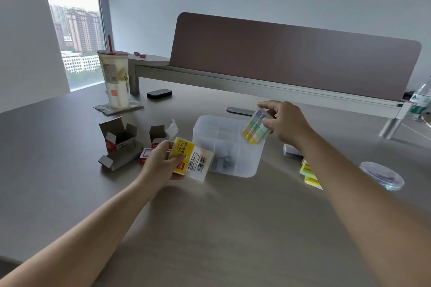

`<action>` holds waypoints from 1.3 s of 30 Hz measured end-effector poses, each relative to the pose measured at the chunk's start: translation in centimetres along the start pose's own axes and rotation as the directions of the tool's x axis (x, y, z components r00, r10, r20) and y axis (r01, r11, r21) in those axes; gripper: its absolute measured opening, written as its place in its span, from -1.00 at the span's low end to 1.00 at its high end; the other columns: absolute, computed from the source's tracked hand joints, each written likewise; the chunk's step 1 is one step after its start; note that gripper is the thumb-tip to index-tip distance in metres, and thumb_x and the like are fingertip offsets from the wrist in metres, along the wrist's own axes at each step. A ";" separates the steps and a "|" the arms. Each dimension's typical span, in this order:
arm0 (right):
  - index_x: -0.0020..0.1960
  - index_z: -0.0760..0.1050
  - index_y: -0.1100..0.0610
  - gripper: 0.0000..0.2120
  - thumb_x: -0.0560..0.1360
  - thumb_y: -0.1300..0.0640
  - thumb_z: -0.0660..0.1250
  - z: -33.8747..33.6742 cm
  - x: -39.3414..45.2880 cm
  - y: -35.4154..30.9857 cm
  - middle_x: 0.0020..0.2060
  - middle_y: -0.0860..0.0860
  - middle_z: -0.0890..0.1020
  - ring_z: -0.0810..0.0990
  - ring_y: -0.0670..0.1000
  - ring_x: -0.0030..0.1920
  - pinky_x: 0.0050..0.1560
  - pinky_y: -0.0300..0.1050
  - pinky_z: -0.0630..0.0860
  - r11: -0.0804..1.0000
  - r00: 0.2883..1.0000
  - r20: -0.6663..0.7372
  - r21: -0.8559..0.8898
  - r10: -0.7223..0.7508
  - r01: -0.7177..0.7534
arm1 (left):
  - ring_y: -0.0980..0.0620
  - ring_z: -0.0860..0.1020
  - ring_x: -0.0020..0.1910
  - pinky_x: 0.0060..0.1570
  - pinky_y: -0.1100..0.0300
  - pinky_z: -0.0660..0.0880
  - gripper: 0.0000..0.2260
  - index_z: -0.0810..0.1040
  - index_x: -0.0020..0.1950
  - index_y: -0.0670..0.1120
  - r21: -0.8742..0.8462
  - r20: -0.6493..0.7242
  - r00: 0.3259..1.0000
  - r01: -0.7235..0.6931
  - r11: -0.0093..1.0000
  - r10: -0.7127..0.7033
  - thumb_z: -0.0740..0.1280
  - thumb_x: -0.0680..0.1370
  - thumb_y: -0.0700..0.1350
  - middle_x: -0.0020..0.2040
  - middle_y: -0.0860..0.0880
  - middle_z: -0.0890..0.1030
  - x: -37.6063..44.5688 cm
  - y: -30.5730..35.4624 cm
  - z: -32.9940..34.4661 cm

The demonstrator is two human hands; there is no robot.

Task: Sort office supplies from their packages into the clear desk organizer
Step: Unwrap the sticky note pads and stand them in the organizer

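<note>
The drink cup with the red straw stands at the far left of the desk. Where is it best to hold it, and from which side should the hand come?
Probably grip the drink cup round its middle wall, coming from the near side. It stands upright and tall on a coaster, so the wall is open to the fingers, while the lid and red straw block a grasp from above.

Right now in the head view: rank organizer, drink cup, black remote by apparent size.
1. organizer
2. drink cup, close to it; the cup stands farther off, so unsure
3. black remote, clearly smallest
</note>
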State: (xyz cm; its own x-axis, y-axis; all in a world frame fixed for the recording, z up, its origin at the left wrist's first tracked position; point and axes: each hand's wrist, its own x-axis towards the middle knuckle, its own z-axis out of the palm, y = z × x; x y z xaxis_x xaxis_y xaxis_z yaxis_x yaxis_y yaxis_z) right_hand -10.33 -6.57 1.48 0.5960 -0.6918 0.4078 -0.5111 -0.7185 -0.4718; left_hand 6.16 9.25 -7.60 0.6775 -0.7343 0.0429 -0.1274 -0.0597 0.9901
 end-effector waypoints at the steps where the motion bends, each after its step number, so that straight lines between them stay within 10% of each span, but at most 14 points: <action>1: 0.28 0.41 0.14 -0.59 0.44 0.29 0.23 -0.1 0.1 -0.1 0.20 0.16 0.54 0.50 0.12 0.15 0.16 0.00 0.46 1.000 1.000 0.016 -0.007 -0.011 0.011 | -0.07 0.54 -0.07 -0.31 0.22 0.55 -0.86 0.37 0.06 -0.11 -0.002 0.002 1.000 0.002 1.000 -0.002 0.19 0.53 -0.27 0.00 -0.12 0.52 0.0 0.0 0.0; 20: 0.25 0.44 0.14 -0.64 0.46 0.26 0.27 1.1 0.4 0.1 -0.03 0.07 0.56 0.46 -0.04 -0.08 -0.04 -0.20 0.33 1.000 0.961 0.278 0.005 -0.004 0.003 | -0.04 0.55 -0.10 -0.25 0.16 0.55 -0.86 0.37 0.06 -0.10 0.016 -0.003 1.000 0.027 1.000 -0.027 0.20 0.53 -0.27 -0.01 -0.11 0.52 0.3 0.0 0.1; 27: 0.25 0.42 0.16 -0.65 0.48 0.13 0.26 2.3 -3.4 1.1 0.23 0.10 0.48 0.41 0.06 0.24 0.10 -0.27 0.23 0.999 0.999 0.025 0.009 -0.046 0.046 | -0.06 0.52 -0.05 -0.28 0.20 0.52 -0.83 0.32 0.07 -0.09 0.052 -0.057 0.998 -0.027 0.998 0.030 0.19 0.53 -0.27 0.01 -0.12 0.49 -0.1 0.0 -0.5; 33: 0.27 0.40 0.12 -0.63 0.47 0.15 0.27 5.7 -9.4 0.6 0.36 0.05 0.32 0.26 0.03 0.38 0.26 -0.29 0.10 0.988 0.990 0.016 -0.061 -0.140 0.141 | -0.01 0.50 -0.07 -0.34 0.25 0.47 -0.69 0.33 0.21 -0.11 0.405 -0.178 0.977 -0.038 0.914 0.119 0.27 0.50 -0.25 0.17 -0.14 0.50 -1.1 -1.2 -2.4; 39: 0.30 0.37 0.11 -0.53 0.46 -0.09 0.19 7.7 -11.5 0.7 0.32 0.07 0.39 0.33 0.05 0.33 0.27 -0.24 0.23 0.989 0.926 0.365 -0.078 -0.092 0.129 | -0.14 0.34 0.29 0.25 0.04 0.30 -0.55 0.32 0.32 -0.14 0.786 -0.160 0.943 -0.058 0.616 0.293 0.33 0.47 -0.09 0.33 -0.16 0.37 -2.8 -1.7 -3.1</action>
State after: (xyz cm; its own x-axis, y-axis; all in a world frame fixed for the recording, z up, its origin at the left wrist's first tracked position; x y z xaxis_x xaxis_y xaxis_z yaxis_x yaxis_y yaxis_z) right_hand -12.73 1.42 -9.58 0.8252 -0.5483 0.1356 -0.4768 -0.8050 -0.3530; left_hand 6.75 13.50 -8.95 0.7171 -0.6018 0.3515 -0.6870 -0.5255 0.5018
